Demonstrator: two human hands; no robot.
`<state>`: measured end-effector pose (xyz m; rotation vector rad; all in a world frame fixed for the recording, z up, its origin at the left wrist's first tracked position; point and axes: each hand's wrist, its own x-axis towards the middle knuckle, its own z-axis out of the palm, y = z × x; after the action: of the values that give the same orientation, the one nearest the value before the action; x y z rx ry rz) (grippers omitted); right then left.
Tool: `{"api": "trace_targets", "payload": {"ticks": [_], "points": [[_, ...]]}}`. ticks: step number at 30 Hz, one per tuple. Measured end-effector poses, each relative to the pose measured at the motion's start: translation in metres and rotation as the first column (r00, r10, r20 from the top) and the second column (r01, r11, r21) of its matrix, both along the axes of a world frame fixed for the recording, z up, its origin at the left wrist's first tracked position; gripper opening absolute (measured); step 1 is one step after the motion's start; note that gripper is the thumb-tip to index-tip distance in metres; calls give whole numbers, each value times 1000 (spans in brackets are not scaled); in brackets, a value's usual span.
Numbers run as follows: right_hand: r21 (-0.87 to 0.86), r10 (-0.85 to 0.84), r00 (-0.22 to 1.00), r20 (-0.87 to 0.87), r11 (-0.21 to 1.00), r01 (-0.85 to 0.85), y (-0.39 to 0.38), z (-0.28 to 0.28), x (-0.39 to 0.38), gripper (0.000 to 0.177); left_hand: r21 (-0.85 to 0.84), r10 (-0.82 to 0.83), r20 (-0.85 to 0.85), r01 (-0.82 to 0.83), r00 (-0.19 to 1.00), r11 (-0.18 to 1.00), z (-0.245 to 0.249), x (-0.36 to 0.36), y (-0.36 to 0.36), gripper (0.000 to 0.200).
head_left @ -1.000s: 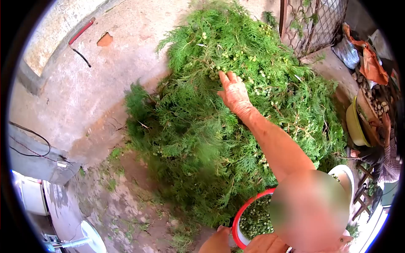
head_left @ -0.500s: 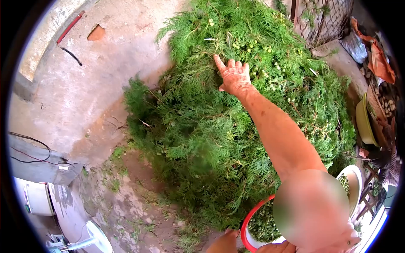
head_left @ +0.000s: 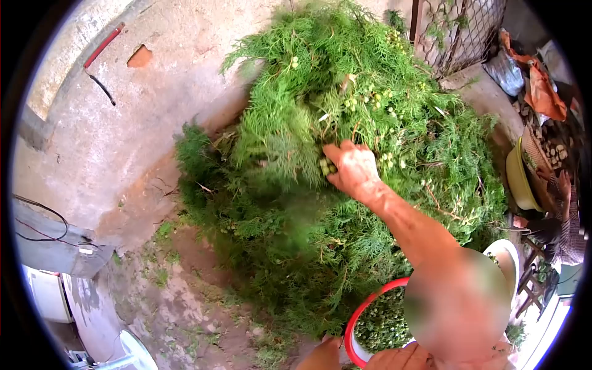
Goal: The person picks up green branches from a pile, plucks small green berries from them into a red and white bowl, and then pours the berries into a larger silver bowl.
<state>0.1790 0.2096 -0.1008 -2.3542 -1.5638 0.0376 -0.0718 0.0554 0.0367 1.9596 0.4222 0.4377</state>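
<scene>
A big heap of feathery green conifer branches [head_left: 345, 228] fills the middle of the view. My right hand [head_left: 356, 168] reaches into it from the lower right, fingers curled and thumb toward the index finger. Between thumb and fingers show small green cones [head_left: 327, 166] on a sprig, and the foliage just left of them is blurred by motion. Below my right arm sits a red-rimmed basin [head_left: 353, 330] holding many picked green cones [head_left: 382, 324]. My left hand is not visible.
Part of a pale basin [head_left: 509, 265] shows behind the blurred patch at right. A yellow-green basin [head_left: 521, 179] stands farther right, near another person's hand [head_left: 564, 185] and patterned sleeve. Wire mesh [head_left: 468, 31] borders the heap. A red-handled tool [head_left: 103, 46] and brick piece [head_left: 140, 57] lie upper left.
My right hand has moved down from the upper foliage, its extended fingers now curled around green cones. Branches near it have shifted, and the view has moved slightly.
</scene>
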Motion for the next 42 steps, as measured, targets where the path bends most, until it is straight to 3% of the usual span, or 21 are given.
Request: {"api": "trace_targets", "payload": {"ticks": [3, 5, 9, 12, 13, 15, 17, 21, 22, 25, 26, 27, 29, 31, 33, 35, 39, 40, 42], "points": [[-23, 22, 999, 40, 1000, -22, -42, 0, -16, 53, -7, -39, -2, 39, 999, 999, 4, 1, -5, 37], [165, 102, 973, 205, 977, -137, -64, -9, -31, 31, -17, -89, -29, 88, 996, 996, 7, 2, -10, 39], [252, 61, 980, 190, 962, -108, -84, -40, -45, 38, -15, -101, 11, 101, 995, 995, 2, 7, -24, 37], [110, 123, 985, 118, 985, -136, -68, -66, -33, 38, -46, -146, 7, 147, 989, 988, 1, 14, -31, 33], [-103, 161, 980, 120, 983, -149, -64, -71, -40, 37, -56, -169, 6, 169, 986, 984, 1, 16, -33, 31], [103, 328, 941, 84, 936, -336, -75, -74, -60, 37, -72, -180, 16, 181, 984, 981, 2, 23, -34, 29], [105, 354, 933, 55, 928, -358, -86, -72, -64, 40, -91, -160, 22, 161, 987, 983, 4, 28, -35, 26], [43, 353, 927, -128, 936, -351, -90, -50, -52, 52, -53, -194, -44, 191, 980, 980, 1, 32, -37, 26], [-9, 351, 918, -184, 934, -358, -89, -38, -46, 63, -46, -204, -60, 202, 977, 978, 1, 33, -37, 27], [9, 324, 825, -462, 933, -361, -86, -7, -21, 64, -49, -210, -54, 208, 976, 977, 2, 37, -34, 27], [131, 371, 835, -406, 928, -348, -89, 3, -10, 60, -52, -208, -41, 206, 977, 977, 3, 39, -32, 27], [88, 291, 828, -479, 955, -284, -85, 33, -4, 48, -51, -205, -41, 203, 978, 978, 1, 40, -31, 27], [425, 291, 883, -369, 898, -119, -73, 37, 14, 36, -53, -201, -47, 199, 978, 979, -2, 41, -30, 27], [530, 129, 939, -318, 846, 63, -55, 50, 39, 28, -46, -197, -42, 195, 979, 980, -3, 43, -27, 26], [623, -18, 979, -201, 769, 142, -34, 41, 84, 29, -48, -193, -41, 191, 980, 980, -3, 45, -23, 27], [448, -315, 931, -182, 817, 364, -16, 53, 116, 41, -60, -183, -43, 181, 982, 982, -5, 45, -19, 27], [400, -431, 897, 93, 842, 363, 16, 50, 166, 82, -42, -119, -61, 116, 991, 992, -8, 46, -11, 33], [323, -416, 905, 94, 872, 367, 23, 51, 173, 98, -46, -125, -87, 121, 988, 992, -8, 46, -8, 35], [194, -432, 902, 20, 886, 420, 39, 49, 178, 114, -57, -152, -144, 145, 978, 988, -11, 44, -3, 38]]}}
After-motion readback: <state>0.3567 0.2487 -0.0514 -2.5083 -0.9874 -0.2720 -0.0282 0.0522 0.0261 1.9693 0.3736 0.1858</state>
